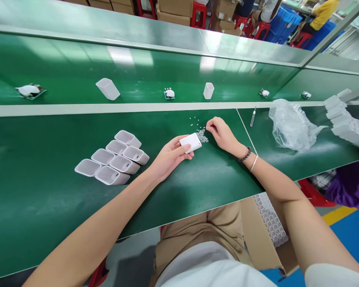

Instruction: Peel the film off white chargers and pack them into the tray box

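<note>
My left hand (171,156) is closed around a white plastic housing (191,143), held on its side above the green bench, with a small dark slot showing on it. Just past the housing lies a pile of tiny translucent pieces (202,136), a few of them scattered loose behind it. My right hand (220,132) is beside the pile at its right, thumb and fingers pinched together; whatever sits between the fingertips is too small to make out. To the left of my left hand, several open white housings (117,148) stand grouped in rows, some with a dark slot inside.
A moving-line strip (137,85) behind the bench carries housings and small circuit boards (169,93). Right of me lie a tweezer-like tool (253,116), a clear plastic bag (293,125) and stacked white housings (344,115) near another person's hand. A carton (257,235) of housings stands by my lap.
</note>
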A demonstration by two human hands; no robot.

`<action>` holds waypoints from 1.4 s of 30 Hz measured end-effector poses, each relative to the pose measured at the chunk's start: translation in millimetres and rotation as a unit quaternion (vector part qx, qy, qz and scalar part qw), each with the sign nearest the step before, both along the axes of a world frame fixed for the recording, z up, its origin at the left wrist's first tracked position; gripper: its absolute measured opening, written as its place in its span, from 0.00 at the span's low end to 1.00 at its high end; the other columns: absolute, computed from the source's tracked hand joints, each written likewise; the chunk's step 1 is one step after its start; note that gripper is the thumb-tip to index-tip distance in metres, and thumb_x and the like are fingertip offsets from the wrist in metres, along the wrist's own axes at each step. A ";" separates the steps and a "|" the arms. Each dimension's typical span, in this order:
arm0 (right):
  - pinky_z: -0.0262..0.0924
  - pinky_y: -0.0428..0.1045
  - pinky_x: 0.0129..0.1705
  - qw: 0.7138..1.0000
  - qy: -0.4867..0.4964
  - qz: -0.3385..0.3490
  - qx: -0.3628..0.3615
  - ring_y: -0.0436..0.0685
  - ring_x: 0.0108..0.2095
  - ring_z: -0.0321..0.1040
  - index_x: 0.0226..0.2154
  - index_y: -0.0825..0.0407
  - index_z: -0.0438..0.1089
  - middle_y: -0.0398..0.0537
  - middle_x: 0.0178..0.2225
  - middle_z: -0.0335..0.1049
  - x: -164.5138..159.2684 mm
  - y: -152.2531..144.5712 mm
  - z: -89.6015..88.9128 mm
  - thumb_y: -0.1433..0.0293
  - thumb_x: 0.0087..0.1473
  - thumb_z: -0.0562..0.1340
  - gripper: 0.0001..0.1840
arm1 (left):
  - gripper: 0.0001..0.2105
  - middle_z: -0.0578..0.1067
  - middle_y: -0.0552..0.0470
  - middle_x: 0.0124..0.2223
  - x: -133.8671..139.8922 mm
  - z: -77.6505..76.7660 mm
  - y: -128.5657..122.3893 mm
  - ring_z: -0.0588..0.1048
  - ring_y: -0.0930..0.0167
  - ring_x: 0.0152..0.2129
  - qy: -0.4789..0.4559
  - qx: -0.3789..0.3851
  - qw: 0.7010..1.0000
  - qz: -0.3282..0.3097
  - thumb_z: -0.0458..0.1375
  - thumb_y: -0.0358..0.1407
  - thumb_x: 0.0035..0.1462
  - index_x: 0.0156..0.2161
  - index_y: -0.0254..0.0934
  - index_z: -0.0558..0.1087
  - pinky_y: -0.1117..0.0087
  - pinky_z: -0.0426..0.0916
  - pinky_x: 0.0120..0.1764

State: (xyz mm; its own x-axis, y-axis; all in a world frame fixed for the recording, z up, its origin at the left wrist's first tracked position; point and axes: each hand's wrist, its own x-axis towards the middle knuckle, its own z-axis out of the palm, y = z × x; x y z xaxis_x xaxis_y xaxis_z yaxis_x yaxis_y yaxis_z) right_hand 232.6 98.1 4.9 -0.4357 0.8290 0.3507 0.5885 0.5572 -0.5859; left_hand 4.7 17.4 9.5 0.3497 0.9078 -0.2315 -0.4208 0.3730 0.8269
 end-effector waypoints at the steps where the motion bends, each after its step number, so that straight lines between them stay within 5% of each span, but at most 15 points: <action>1: 0.59 0.52 0.42 1.000 0.022 0.018 0.011 0.56 0.37 0.63 0.33 0.51 0.64 0.48 0.35 0.68 -3.2 -8.1 5.8 0.73 0.66 0.55 0.07 | 0.21 0.76 0.49 0.41 0.8 0.2 -0.4 0.74 0.74 0.32 0.006 0.006 1.000 0.006 0.69 0.37 0.54 0.51 0.34 0.73 0.71 0.70 0.37; 6: 0.61 0.52 0.40 0.989 0.050 0.098 0.098 0.55 0.38 0.65 0.36 0.50 0.67 0.47 0.35 0.70 -16.9 -37.6 23.3 0.71 0.68 0.56 0.08 | 0.20 0.76 0.50 0.34 4.1 0.0 -0.3 0.73 0.74 0.29 0.026 0.013 0.999 0.028 0.71 0.38 0.51 0.46 0.30 0.74 0.71 0.68 0.33; 12: 0.63 0.53 0.39 0.979 0.021 0.116 0.168 0.56 0.37 0.66 0.38 0.49 0.68 0.48 0.35 0.72 -18.6 -40.4 19.2 0.72 0.68 0.57 0.06 | 0.20 0.76 0.49 0.37 5.4 1.0 0.4 0.74 0.74 0.29 0.018 0.000 0.999 0.040 0.71 0.37 0.50 0.46 0.29 0.74 0.70 0.69 0.34; 30: 0.63 0.54 0.38 0.974 0.003 0.124 0.189 0.57 0.37 0.67 0.37 0.48 0.69 0.49 0.35 0.73 -15.3 -39.8 17.3 0.72 0.66 0.58 0.06 | 0.20 0.75 0.49 0.37 6.5 2.6 -0.1 0.74 0.74 0.28 0.023 -0.006 0.999 0.046 0.71 0.35 0.50 0.46 0.29 0.74 0.69 0.69 0.34; 36: 0.60 0.49 0.32 0.993 0.061 0.094 -0.022 0.52 0.30 0.65 0.32 0.50 0.70 0.45 0.31 0.71 -17.1 -41.0 24.3 0.68 0.64 0.62 0.08 | 0.21 0.76 0.50 0.35 6.5 -0.3 0.9 0.74 0.74 0.27 0.046 0.009 0.998 0.051 0.70 0.35 0.50 0.48 0.29 0.73 0.69 0.68 0.33; 40: 0.63 0.48 0.31 0.959 0.127 0.110 -0.229 0.50 0.27 0.66 0.37 0.50 0.67 0.41 0.30 0.69 -14.7 -38.4 23.7 0.64 0.60 0.66 0.09 | 0.21 0.76 0.51 0.34 6.8 -2.5 0.8 0.74 0.74 0.25 0.079 0.030 0.995 0.051 0.69 0.33 0.50 0.48 0.30 0.71 0.70 0.68 0.32; 42: 0.63 0.47 0.31 0.943 0.141 0.135 -0.268 0.49 0.26 0.66 0.38 0.50 0.64 0.39 0.28 0.67 -13.9 -38.1 20.7 0.63 0.59 0.66 0.12 | 0.21 0.75 0.51 0.36 6.9 -3.3 0.6 0.74 0.74 0.25 0.084 0.038 0.994 0.053 0.69 0.32 0.50 0.48 0.31 0.70 0.70 0.68 0.30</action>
State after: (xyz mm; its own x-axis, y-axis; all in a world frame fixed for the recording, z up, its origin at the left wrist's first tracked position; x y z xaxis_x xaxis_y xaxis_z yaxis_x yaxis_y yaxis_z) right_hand 218.7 60.0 25.5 -0.6088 0.7920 0.0459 0.2450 0.2428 -0.9386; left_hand 11.5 18.0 6.2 0.2136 0.9547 -0.2073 -0.3084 0.2672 0.9129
